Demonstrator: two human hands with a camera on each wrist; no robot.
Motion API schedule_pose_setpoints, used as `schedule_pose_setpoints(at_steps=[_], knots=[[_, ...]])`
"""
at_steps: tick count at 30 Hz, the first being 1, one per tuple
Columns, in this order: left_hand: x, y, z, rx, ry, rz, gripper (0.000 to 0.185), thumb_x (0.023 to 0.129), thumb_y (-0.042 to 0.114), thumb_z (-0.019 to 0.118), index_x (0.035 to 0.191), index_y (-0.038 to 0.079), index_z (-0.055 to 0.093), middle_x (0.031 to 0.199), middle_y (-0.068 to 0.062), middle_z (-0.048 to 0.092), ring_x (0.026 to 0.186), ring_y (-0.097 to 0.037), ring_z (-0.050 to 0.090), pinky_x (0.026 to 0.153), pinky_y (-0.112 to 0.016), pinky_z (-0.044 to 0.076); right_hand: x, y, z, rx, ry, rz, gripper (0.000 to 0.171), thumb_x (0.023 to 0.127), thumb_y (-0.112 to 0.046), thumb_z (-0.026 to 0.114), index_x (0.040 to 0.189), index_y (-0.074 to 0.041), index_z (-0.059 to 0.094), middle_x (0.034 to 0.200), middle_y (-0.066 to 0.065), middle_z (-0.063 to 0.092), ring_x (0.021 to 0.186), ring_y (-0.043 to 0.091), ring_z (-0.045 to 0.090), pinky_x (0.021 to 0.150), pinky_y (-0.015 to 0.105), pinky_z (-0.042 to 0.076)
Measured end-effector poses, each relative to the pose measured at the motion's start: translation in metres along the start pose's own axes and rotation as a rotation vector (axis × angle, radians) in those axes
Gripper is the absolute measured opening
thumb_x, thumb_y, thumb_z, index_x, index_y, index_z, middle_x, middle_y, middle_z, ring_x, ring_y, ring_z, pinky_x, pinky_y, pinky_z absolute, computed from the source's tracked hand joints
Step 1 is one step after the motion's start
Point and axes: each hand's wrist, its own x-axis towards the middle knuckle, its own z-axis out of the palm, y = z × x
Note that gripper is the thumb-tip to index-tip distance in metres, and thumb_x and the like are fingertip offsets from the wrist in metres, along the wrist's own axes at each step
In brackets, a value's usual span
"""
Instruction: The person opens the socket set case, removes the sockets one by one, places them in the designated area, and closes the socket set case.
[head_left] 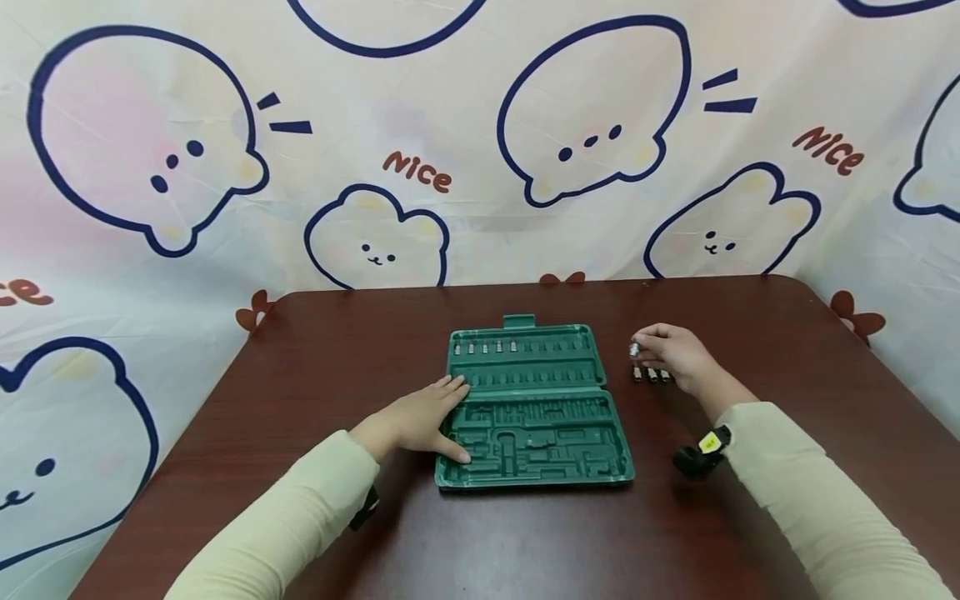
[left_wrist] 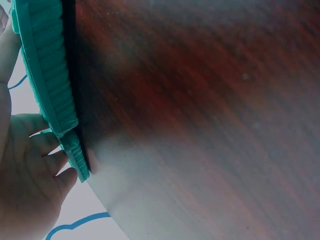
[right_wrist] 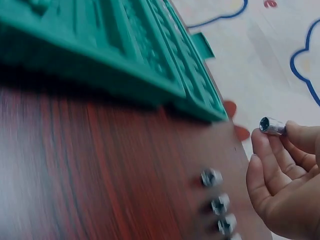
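Observation:
A green plastic socket case (head_left: 540, 437) lies unfolded on the table, with several small metal sockets (head_left: 485, 347) seated at the left of its far row. My left hand (head_left: 420, 417) rests on the case's left edge, fingers spread and straight. Beyond the right side of the case, my right hand (head_left: 675, 354) pinches a silver socket (right_wrist: 272, 126) between thumb and fingertips, its hollow end facing outward. Below that hand, several more sockets (right_wrist: 220, 204) stand in a line on the wood. In the left wrist view, my left fingers (left_wrist: 65, 180) touch the case's side wall.
The dark brown table (head_left: 337, 350) reaches back to a light cloth backdrop (head_left: 480, 242) printed with cartoon outlines. A latch tab (head_left: 519, 321) sticks out from the far edge of the case. A black wrist camera (head_left: 701, 458) hangs under the right sleeve.

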Motion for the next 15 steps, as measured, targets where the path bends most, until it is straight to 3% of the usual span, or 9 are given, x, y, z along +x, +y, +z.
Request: schedule_pose_setpoints(at_steps=[15], knots=[[0.002,-0.003,0.003,-0.016,0.011,0.0,0.103,0.062,0.066,0.056,0.139,0.009,0.017,0.143,-0.005,0.009,0.13,-0.021,0.004,0.099,-0.04,0.02,-0.015,0.032,-0.058,-0.165,0.082,-0.009,0.037,0.09,-0.025,0.046,0.108,0.007,0.046,0.08,-0.005,0.053,0.071,0.008,0.054,0.07,0.03,0.046]])
